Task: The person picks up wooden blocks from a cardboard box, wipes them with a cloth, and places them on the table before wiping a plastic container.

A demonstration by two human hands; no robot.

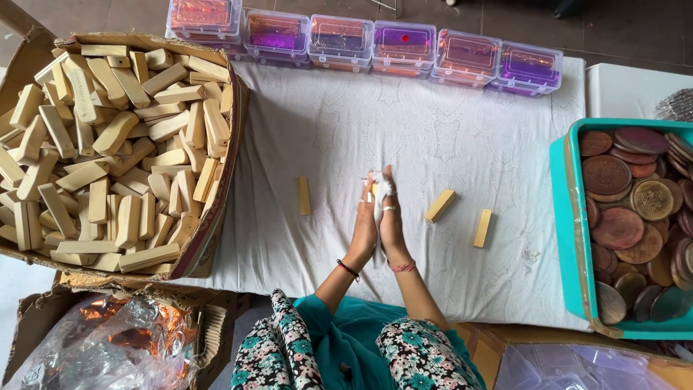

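My left hand [364, 225] and my right hand [392, 217] are pressed palm to palm over the white cloth [433, 137]. Between them sits a wad of white material [380, 192], and the end of a pale wooden block [375, 189] peeks out at the fingertips. Three more pale wooden blocks lie loose on the cloth: one [304, 196] to the left of my hands, one [439, 206] just to the right, and one [482, 228] farther right.
A cardboard box [224, 180] heaped with several wooden blocks fills the left. A teal bin [567, 217] of round brown discs stands at the right. Several clear lidded boxes [403, 45] line the far edge. A crinkled plastic bag [115, 339] sits at lower left.
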